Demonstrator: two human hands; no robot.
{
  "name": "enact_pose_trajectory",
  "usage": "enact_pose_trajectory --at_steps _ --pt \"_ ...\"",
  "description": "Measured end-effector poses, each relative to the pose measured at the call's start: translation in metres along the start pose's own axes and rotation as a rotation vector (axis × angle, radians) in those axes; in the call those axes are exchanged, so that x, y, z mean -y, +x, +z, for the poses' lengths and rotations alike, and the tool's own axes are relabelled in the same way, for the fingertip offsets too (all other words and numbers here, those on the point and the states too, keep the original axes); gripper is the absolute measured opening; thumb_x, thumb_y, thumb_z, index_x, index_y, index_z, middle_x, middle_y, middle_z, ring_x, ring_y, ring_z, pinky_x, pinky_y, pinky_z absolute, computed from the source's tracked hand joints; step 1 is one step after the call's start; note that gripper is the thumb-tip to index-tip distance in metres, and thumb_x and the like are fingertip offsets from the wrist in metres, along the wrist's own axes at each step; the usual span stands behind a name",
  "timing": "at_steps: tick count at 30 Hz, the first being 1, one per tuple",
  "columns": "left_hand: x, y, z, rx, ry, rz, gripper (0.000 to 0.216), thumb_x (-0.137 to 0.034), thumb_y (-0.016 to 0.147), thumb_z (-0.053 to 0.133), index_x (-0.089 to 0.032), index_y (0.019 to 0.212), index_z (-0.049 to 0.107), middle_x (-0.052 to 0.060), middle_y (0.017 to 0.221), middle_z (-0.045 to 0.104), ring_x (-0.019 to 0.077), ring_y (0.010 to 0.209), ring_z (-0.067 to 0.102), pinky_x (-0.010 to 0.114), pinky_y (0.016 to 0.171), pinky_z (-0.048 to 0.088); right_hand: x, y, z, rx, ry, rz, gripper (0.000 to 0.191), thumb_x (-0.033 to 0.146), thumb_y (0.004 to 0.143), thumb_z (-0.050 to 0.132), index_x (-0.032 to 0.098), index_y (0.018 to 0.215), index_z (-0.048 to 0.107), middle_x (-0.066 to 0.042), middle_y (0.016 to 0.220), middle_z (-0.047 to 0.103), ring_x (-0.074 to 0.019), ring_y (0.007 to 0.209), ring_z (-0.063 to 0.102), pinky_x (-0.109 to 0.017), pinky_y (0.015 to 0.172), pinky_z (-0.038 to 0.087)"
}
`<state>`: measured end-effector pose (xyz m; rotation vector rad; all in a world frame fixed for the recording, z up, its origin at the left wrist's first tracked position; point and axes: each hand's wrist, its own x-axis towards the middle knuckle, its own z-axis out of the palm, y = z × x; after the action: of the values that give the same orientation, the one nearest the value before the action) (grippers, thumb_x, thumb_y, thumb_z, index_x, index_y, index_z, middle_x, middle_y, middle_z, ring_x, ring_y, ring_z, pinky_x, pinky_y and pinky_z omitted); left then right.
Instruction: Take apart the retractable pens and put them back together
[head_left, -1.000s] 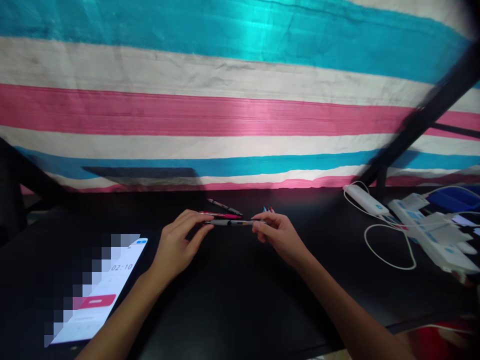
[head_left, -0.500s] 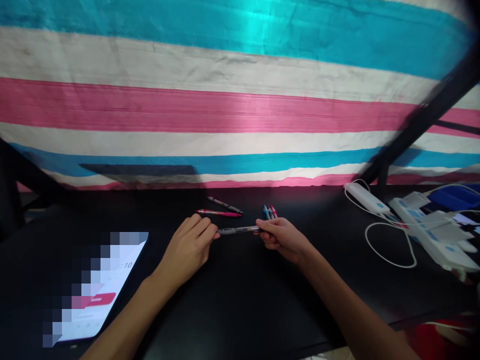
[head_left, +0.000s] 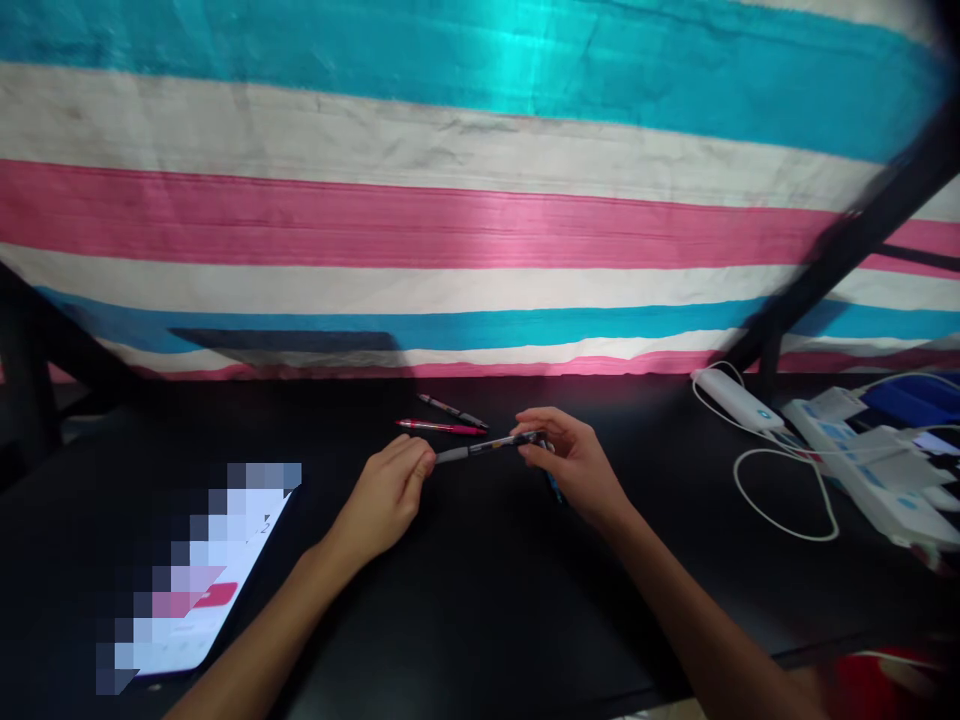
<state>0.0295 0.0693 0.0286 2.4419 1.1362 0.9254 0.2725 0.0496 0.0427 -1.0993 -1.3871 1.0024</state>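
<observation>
The clear-barrelled pen [head_left: 491, 445] is spanning the gap between both hands, on the near side of the red pen [head_left: 439, 428]. The left hand [head_left: 386, 485] is gripping it by the grey grip [head_left: 451, 455]; the right hand [head_left: 581, 465], right of the red pen, is curling around the other end, how firmly I cannot tell. It is probably feeling light and stiff, its smooth barrel likely slipping more easily, the grey grip offering surer hold.
</observation>
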Motion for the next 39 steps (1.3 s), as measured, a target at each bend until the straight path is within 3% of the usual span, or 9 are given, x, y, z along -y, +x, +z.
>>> enact_pose_trajectory --at_steps 3,7,12,17,21,26,30,35,39 --pt "0.005 0.001 -0.005 -0.003 0.002 0.002 0.028 -0.022 0.097 0.034 -0.019 0.070 0.042 0.000 0.067 0.044 0.0160 0.067 0.044 0.029 0.064 0.034 0.000 0.000 0.000 -0.010 -0.155 0.015 0.028 0.033 0.073 0.072 0.021 0.097 0.066 -0.006 0.093 0.069 -0.0175 0.076 0.061 -0.026 0.058 0.045" --pt "0.007 0.002 -0.008 -0.036 0.035 0.013 0.027 -0.022 0.096 0.035 -0.019 0.070 0.042 0.000 0.067 0.044 0.0165 0.068 0.044 0.029 0.064 0.034 -0.003 0.000 0.002 0.070 -0.223 0.125 0.029 0.042 0.084 0.058 0.016 0.073 0.066 -0.001 0.057 0.060 -0.0116 0.049 0.052 -0.024 0.046 0.040" --pt "0.005 0.002 -0.009 -0.057 0.048 0.017 0.027 -0.021 0.096 0.035 -0.019 0.070 0.043 0.000 0.067 0.044 0.0165 0.068 0.044 0.029 0.063 0.034 -0.004 0.000 0.002 0.122 0.014 0.099 0.031 0.031 0.073 0.071 0.021 0.100 0.062 -0.003 0.089 0.065 -0.0137 0.067 0.060 -0.020 0.045 0.043" --pt "0.004 0.002 -0.010 -0.044 0.066 0.045 0.027 -0.019 0.096 0.036 -0.019 0.070 0.042 0.001 0.068 0.046 0.0170 0.070 0.044 0.029 0.064 0.034 -0.008 0.000 0.009 0.126 0.004 0.180 0.028 0.041 0.086 0.053 0.016 0.079 0.063 -0.001 0.061 0.059 -0.0104 0.049 0.054 -0.018 0.035 0.033" --pt "0.005 0.002 -0.010 -0.053 0.077 0.041 0.026 -0.019 0.096 0.035 -0.019 0.071 0.043 0.001 0.068 0.047 0.0170 0.070 0.045 0.029 0.064 0.035 -0.007 0.001 0.011 0.091 0.120 0.169 0.025 0.034 0.075 0.068 0.019 0.094 0.062 -0.002 0.079 0.063 -0.0115 0.059 0.059 -0.018 0.040 0.041" --pt "0.004 0.001 -0.010 -0.045 0.081 0.046 0.026 -0.019 0.096 0.035 -0.019 0.071 0.042 0.001 0.069 0.047 0.0174 0.071 0.045 0.030 0.064 0.035 -0.007 0.001 0.010 0.110 0.046 0.256 0.028 0.042 0.085 0.055 0.015 0.080 0.062 0.000 0.060 0.059 -0.0081 0.043 0.050 -0.017 0.035 0.034" --pt "0.004 0.001 -0.010 -0.043 0.084 0.042 0.026 -0.020 0.096 0.034 -0.019 0.071 0.042 0.001 0.069 0.047 0.0176 0.071 0.044 0.030 0.065 0.035 -0.006 0.000 0.010 0.095 0.151 0.190 0.024 0.030 0.072 0.071 0.018 0.090 0.061 0.000 0.073 0.059 -0.0114 0.060 0.058 -0.018 0.041 0.043" --pt "0.003 0.002 -0.009 -0.042 0.094 0.042 0.027 -0.020 0.096 0.033 -0.019 0.071 0.042 0.001 0.069 0.047 0.0174 0.070 0.044 0.030 0.064 0.035 -0.004 -0.001 0.013 0.127 0.112 0.255 0.023 0.038 0.081 0.060 0.016 0.087 0.060 -0.001 0.067 0.060 -0.0110 0.050 0.057 -0.019 0.037 0.042" --pt "0.003 0.002 -0.009 -0.042 0.104 0.043 0.027 -0.021 0.096 0.033 -0.019 0.070 0.043 0.001 0.068 0.048 0.0177 0.070 0.045 0.030 0.063 0.036 -0.005 -0.001 0.015 0.096 0.117 0.190 0.025 0.032 0.072 0.070 0.018 0.091 0.061 -0.001 0.075 0.062 -0.0113 0.058 0.060 -0.019 0.042 0.046"
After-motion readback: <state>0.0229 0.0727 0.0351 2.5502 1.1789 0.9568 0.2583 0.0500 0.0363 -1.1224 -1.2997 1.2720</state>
